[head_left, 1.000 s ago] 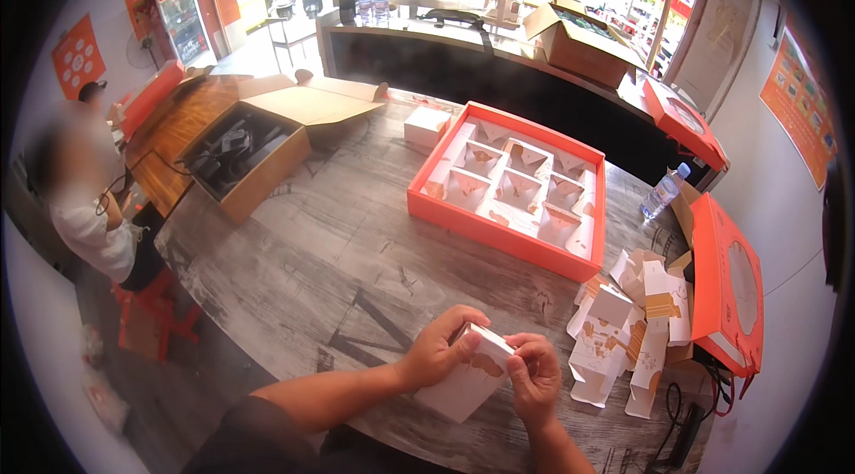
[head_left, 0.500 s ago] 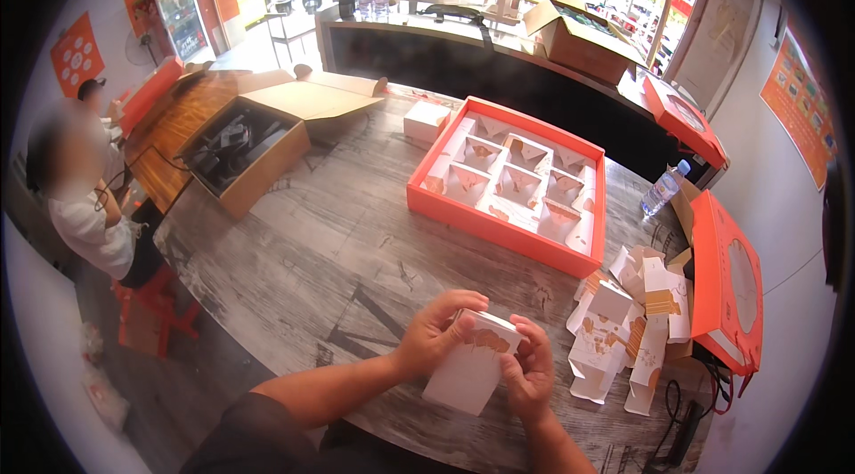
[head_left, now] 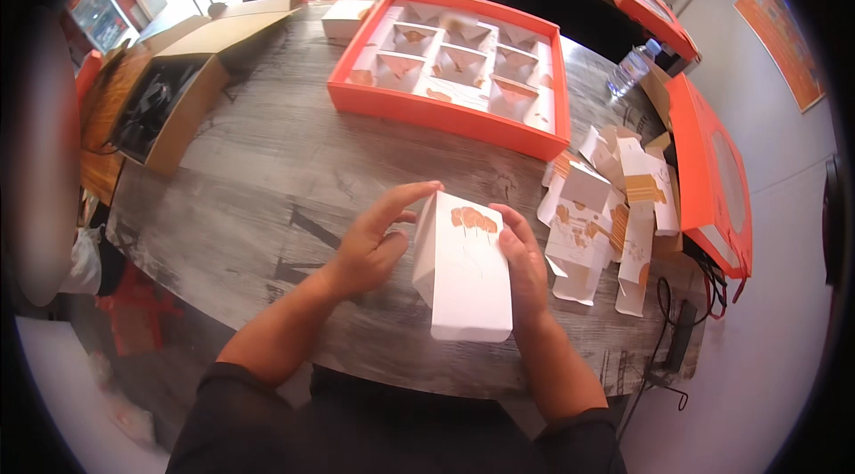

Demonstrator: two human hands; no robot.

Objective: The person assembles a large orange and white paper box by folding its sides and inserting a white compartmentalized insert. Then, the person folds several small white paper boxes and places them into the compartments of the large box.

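Observation:
A small white carton (head_left: 472, 269) with a brown leaf-like print near its top is held tilted above the table's near side. My right hand (head_left: 527, 269) grips its right side, thumb on the front face and fingers behind. At the carton's upper left, my left hand (head_left: 370, 238) has its index finger stretched to the top corner; the other fingers are loosely bent and hold nothing. Beyond my hands lies a red tray box (head_left: 445, 125) with white dividers forming several compartments. To the right is a pile of partly folded white cartons (head_left: 579, 225) with brown prints.
A small white box (head_left: 346, 20) sits beside the red box's far left corner. An open cardboard box (head_left: 191, 109) with dark contents stands at left. At right are a water bottle (head_left: 632, 69), a red windowed lid (head_left: 712, 171) and black cables (head_left: 681, 336).
The view has tilted downward. My left hand has loosened from the carton and opened, while the carton has turned to show its side and stays in my right hand.

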